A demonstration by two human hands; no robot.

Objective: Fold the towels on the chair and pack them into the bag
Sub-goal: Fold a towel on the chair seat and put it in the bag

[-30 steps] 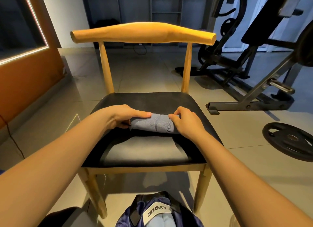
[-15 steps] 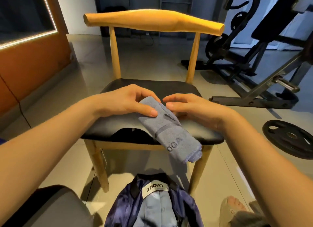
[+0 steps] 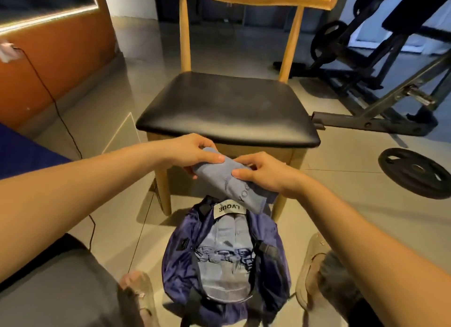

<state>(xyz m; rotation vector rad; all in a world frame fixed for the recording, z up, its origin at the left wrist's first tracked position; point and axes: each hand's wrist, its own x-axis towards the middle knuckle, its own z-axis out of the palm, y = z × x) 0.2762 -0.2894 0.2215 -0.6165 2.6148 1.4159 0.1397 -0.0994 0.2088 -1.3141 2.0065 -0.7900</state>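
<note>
Above the open bag, in front of the chair: one folded towel [image 3: 227, 177], blue-grey soft-napped cloth, made into a narrow bundle and held in the air at a slant, its lower end hanging just over the bag's mouth; dark lettering on its face, too creased to read. Left hand [image 3: 192, 153]: curled round the bundle's upper end, thumb lying on top. Right hand [image 3: 263, 173]: pinching the bundle at its middle between thumb and fingers. Bag [image 3: 178, 260]: navy, glossy thin fabric, crumpled, with black webbing straps, standing on the tiled floor between the person's sandalled feet; pale sewn label [image 3: 229, 208] at the rim reads "LVQUE", upside down to the viewer. Bag contents [image 3: 227, 238]: pale blue-grey cloth with a dark printed band, probably towels already packed, though the fabric cannot be told for certain. Chair [image 3: 227, 107]: black smooth padded seat with rounded corners, light wooden legs, two round spindles and a curved top rail. Weight plate [image 3: 415, 173]: black disc, lying flat on the floor to the right of the chair.
</note>
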